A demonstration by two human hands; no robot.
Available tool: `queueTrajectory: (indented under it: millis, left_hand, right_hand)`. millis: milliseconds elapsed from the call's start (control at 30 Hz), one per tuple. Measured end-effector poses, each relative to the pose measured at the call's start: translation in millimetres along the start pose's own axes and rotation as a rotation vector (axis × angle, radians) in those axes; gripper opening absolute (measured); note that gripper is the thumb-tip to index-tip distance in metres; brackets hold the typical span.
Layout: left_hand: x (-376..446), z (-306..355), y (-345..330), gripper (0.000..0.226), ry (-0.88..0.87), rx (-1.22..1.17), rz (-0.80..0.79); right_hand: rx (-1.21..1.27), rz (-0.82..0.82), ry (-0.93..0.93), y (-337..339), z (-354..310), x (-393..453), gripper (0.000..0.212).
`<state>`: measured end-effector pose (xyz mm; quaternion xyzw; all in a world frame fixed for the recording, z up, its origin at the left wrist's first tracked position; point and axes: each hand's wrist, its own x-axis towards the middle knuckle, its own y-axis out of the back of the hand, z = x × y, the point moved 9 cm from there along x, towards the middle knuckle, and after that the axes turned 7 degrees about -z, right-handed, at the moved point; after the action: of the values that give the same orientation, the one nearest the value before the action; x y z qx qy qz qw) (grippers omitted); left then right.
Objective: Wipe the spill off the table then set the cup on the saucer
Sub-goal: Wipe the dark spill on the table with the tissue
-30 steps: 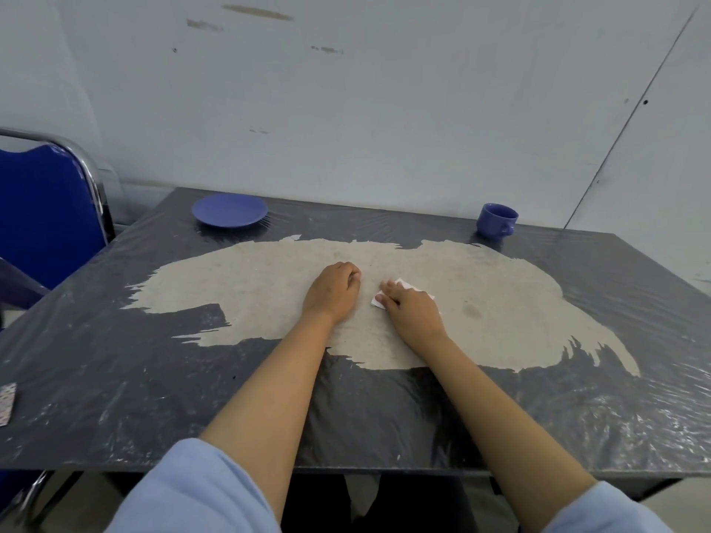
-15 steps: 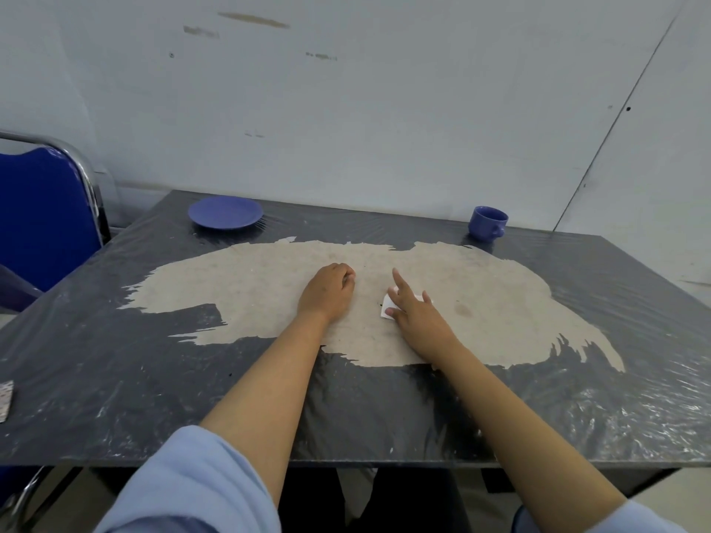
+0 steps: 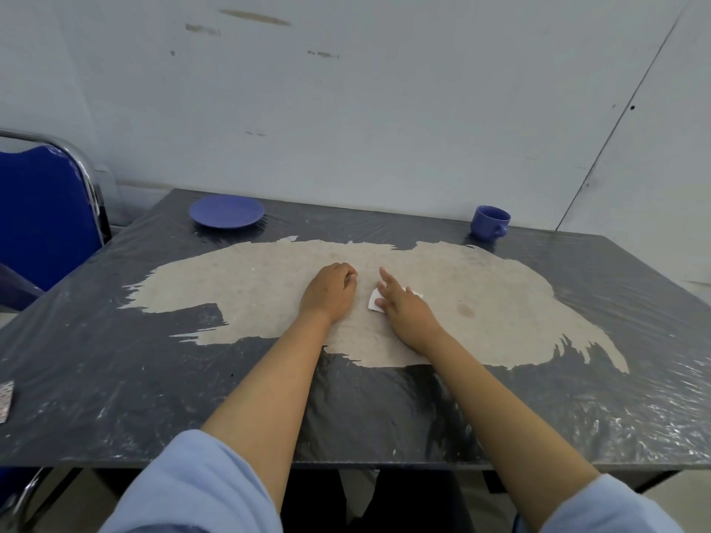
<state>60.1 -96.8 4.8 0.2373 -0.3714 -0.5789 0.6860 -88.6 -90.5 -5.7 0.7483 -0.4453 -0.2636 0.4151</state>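
A blue saucer [image 3: 227,211] lies at the table's far left. A blue cup [image 3: 490,222] stands upright at the far right, its handle turned right. Between them, mid-table, my right hand [image 3: 404,310] rests flat on a small white folded tissue [image 3: 375,302], index finger stretched forward. My left hand [image 3: 331,289] lies beside it with fingers curled under, holding nothing visible. A small brownish spot [image 3: 464,309] shows on the worn beige patch to the right of my right hand.
The dark table [image 3: 115,371] is covered in wrinkled plastic film with a large beige worn area. A blue chair with a chrome frame [image 3: 46,217] stands at the left. A small packet [image 3: 5,398] lies at the table's left edge. A wall runs right behind the table.
My right hand has opened from a curled grip to flat fingers on the tissue, with the index finger extended. The left hand stayed in place.
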Motion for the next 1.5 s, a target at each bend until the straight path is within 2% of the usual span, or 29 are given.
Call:
queueTrajectory:
  millis: [167,300,400,667,900,1033,1267,1500]
  left_hand:
    - [0,0,0,0.031,-0.002,0.008,-0.004]
    - [-1,1,1,0.032,-0.006,0.019,0.001]
    - [0,2,2,0.031,-0.006,0.024,0.000]
    - [-2,2,1,0.031,0.003,0.015,-0.016]
    - [-3,3,1,0.032,0.014,0.016,-0.033]
    - [-5,8,-2,0.033,0.001,0.086,-0.075]
    - [-17,18,-19,0.052,0.021,0.319,-0.203]
    - [-29,15,-25,0.055,0.068,0.300,-0.201]
  right_hand:
    - [0.013,0.084,0.003,3,-5,-9,0.035]
    - [-0.156,0.118,0.015,5,-10,-15,0.035]
    - [-0.109,0.203,0.012,9,-12,-19,0.025]
    - [-0.291,0.166,0.018,7,-1,-23,0.036]
    - [-0.152,0.080,-0.079,16,25,-24,0.047]
    - [-0.175,0.061,-0.070,23,29,-23,0.043]
    - [-0.145,0.096,-0.137,24,40,-37,0.042]
    - [-0.144,0.087,-0.194,13,35,-42,0.045]
